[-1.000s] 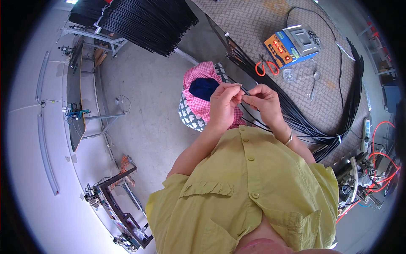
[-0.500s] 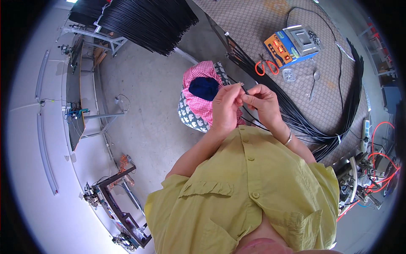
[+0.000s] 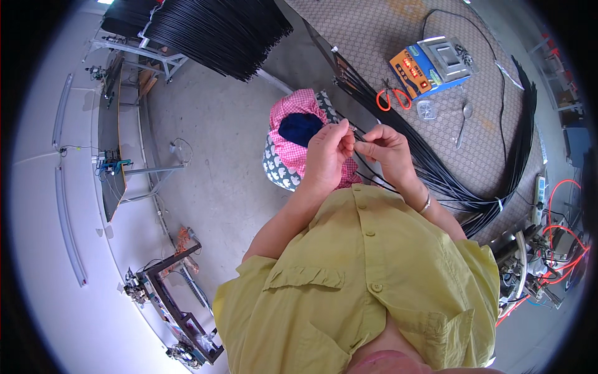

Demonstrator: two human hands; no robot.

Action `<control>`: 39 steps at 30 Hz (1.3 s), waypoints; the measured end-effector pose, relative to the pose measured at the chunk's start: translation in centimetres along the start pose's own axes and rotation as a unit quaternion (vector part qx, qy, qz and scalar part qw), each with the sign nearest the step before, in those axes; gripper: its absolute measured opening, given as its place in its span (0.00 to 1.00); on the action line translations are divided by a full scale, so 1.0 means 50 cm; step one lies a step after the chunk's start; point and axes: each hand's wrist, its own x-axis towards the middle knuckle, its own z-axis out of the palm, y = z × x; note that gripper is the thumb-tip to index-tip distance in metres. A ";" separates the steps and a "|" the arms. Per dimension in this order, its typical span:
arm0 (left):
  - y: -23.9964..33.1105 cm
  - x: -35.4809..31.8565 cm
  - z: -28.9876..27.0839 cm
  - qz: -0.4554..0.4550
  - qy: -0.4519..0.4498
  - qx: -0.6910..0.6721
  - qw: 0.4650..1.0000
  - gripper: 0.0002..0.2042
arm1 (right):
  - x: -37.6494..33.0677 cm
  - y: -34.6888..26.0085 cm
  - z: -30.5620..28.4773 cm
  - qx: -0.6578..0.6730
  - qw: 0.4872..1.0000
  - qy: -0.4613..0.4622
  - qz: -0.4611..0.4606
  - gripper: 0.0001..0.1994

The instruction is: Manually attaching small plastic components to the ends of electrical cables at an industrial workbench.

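In front of my shirt, my left hand (image 3: 329, 153) is closed, its thumb and fingertips pinched together. Whatever lies inside that pinch is too small to make out. Just to its right, my right hand (image 3: 390, 151) pinches a thin black cable between thumb and forefinger, its fingertips close to the left hand's. Lengths of black cable (image 3: 377, 177) run below the right hand towards a big bundle of black cables (image 3: 445, 181) curving along the table. Beyond my left hand lies a pink checked cloth (image 3: 283, 115) with a dark blue cloth (image 3: 299, 129) on it.
The patterned table (image 3: 486, 131) carries orange-handled scissors (image 3: 392, 100), a small clear dish (image 3: 427, 110), a spoon (image 3: 463, 124) and a blue and orange heating box (image 3: 430, 68). Many black cables (image 3: 212, 34) hang on a rack at the far left. Machinery (image 3: 529, 268) stands at the right.
My left hand has shifted slightly left, and its fingertips have come apart from the right hand's. The right hand has barely moved.
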 end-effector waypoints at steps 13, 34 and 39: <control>0.006 0.003 0.000 0.004 0.021 0.008 1.000 0.10 | 0.005 0.004 -0.004 -0.012 1.000 -0.022 0.005 0.06; -0.024 -0.007 -0.106 -0.056 0.071 -0.013 0.996 0.06 | 0.165 0.191 -0.229 -0.602 0.762 0.174 -0.166 0.12; -0.041 -0.012 -0.114 -0.101 0.077 -0.003 0.992 0.06 | 0.134 0.163 -0.260 -0.754 0.632 0.179 -0.008 0.12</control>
